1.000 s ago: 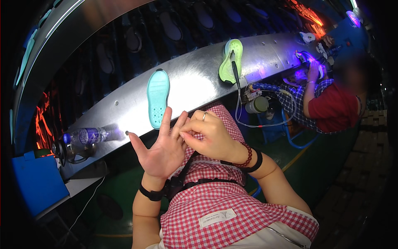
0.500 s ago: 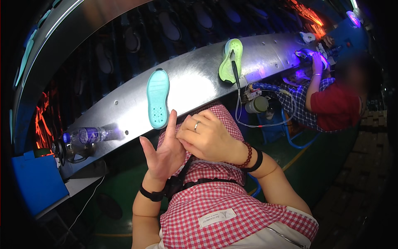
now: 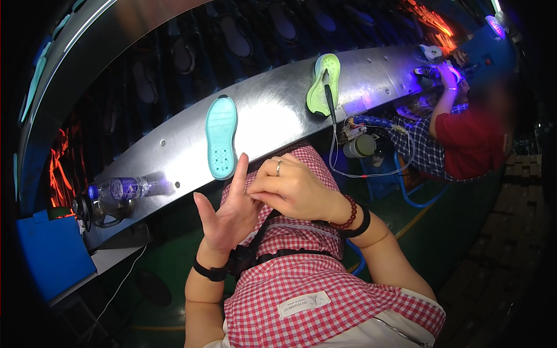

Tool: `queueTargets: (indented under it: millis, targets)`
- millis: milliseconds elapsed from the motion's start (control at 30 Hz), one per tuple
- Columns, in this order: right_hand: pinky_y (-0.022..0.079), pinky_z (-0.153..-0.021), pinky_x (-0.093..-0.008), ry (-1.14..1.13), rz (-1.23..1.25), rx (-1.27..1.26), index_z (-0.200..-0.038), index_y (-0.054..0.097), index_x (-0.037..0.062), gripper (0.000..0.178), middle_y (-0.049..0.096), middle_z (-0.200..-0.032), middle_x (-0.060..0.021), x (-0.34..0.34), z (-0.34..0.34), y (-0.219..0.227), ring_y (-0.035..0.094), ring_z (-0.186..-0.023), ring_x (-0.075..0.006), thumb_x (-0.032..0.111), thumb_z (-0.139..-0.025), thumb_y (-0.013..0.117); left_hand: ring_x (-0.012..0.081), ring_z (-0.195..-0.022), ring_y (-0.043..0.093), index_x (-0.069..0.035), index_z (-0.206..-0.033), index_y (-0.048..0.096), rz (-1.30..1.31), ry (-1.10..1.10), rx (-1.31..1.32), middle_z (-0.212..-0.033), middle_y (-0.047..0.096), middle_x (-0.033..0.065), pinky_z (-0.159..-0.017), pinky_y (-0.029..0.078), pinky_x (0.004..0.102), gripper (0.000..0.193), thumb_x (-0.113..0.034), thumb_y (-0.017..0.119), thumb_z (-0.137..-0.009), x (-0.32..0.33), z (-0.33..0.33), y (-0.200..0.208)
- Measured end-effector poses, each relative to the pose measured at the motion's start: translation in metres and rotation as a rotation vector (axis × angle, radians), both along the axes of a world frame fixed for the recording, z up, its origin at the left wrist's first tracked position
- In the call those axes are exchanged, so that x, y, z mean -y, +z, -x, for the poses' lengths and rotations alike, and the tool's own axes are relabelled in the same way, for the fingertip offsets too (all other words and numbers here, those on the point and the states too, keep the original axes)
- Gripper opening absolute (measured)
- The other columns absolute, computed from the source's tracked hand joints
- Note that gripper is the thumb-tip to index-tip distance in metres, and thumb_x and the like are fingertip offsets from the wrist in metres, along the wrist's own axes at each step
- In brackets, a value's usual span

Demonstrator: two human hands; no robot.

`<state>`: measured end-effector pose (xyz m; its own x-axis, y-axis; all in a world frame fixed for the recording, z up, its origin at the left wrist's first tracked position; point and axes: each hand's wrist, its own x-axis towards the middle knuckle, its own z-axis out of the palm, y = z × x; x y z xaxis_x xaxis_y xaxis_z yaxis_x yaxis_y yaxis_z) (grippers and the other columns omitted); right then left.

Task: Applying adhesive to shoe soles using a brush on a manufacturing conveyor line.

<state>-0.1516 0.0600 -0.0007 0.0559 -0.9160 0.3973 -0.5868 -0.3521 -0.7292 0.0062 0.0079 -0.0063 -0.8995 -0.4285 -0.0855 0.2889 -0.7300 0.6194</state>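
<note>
My left hand (image 3: 230, 211) is turned palm up over my lap, with its thumb and index finger stretched apart. My right hand (image 3: 293, 188), wearing a ring, is closed in a pinch against the left hand's fingers. Whatever lies between those fingertips, if anything, is hidden. Just beyond my left fingertips, a turquoise shoe sole (image 3: 221, 139) lies on the metal bench (image 3: 267, 110). Farther right on the bench rests a light green shoe sole (image 3: 318, 101), with a dark pen-like tool (image 3: 329, 100) on it, trailing a clear tube.
Plastic bottles (image 3: 125, 188) stand at the bench's left end, by a blue box (image 3: 52, 249). Behind the bench, a dark conveyor (image 3: 191, 75) carries several soles. At right, a co-worker in a red top (image 3: 473, 142) works under violet light. A round container (image 3: 360, 146) hangs below the bench edge.
My right hand has shifted slightly right, and its fingers have drawn back a little along the left hand. The soles have stayed put. The co-worker's hand and the item there have moved slightly.
</note>
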Motion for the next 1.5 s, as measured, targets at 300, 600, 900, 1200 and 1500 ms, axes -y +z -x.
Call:
queueTargets:
  millis: [300,600,900,1200,1500]
  targets:
    - [0.037,-0.067,-0.0302,-0.006,-0.012,-0.121,-0.078,0.062,0.0072,0.008,0.055,-0.077,-0.0031,0.0,-0.004,0.006,0.053,-0.07,-0.0182,0.008,-0.07,0.064,0.0286,-0.133,0.013,-0.009,-0.139,-0.013,0.054,-0.041,0.049,-0.144,0.007,0.0184,-0.107,0.007,0.0418,0.111,-0.087,0.013,-0.064,-0.002,0.001,0.002]
    - [0.039,-0.067,-0.0322,-0.04,0.085,-0.167,-0.079,0.061,0.0072,0.011,0.054,-0.077,-0.0021,-0.006,-0.012,0.004,0.053,-0.075,-0.0181,0.013,-0.069,0.061,0.0307,-0.131,0.02,-0.013,-0.141,-0.004,-0.263,-0.031,-0.174,-0.143,0.014,0.0211,-0.107,0.008,0.043,0.106,-0.085,0.015,-0.066,0.009,-0.006,-0.005]
    - [0.033,-0.087,-0.0401,-0.18,0.04,-0.298,-0.106,0.058,0.0032,0.04,0.051,-0.113,-0.0107,-0.01,-0.028,0.003,0.046,-0.104,-0.0262,0.02,-0.07,0.063,0.0339,-0.13,0.021,-0.02,-0.141,-0.003,-0.441,0.085,-0.214,-0.139,0.02,0.0223,-0.104,0.02,0.0474,0.099,-0.082,0.023,-0.069,0.008,0.001,0.001]
    - [0.029,-0.092,-0.0439,-0.117,0.075,-0.361,-0.116,0.052,0.0025,0.053,0.045,-0.127,-0.0098,-0.024,-0.043,-0.006,0.04,-0.111,-0.0251,0.023,-0.07,0.064,0.0377,-0.133,0.009,-0.017,-0.141,-0.002,-0.239,0.118,-0.252,-0.142,0.004,0.0265,-0.105,0.018,0.0483,0.097,-0.077,0.031,-0.073,0.021,-0.002,0.003]
    - [0.019,-0.097,-0.0524,-0.146,-0.013,-0.345,-0.122,0.046,0.0007,0.058,0.04,-0.132,-0.0135,-0.003,-0.04,-0.001,0.034,-0.119,-0.032,0.035,-0.077,0.056,0.037,-0.131,0.015,-0.014,-0.14,0.008,-0.432,0.181,-0.198,-0.142,0.014,0.0214,-0.106,0.016,0.0483,0.095,-0.076,0.033,-0.073,0.014,0.006,0.007]
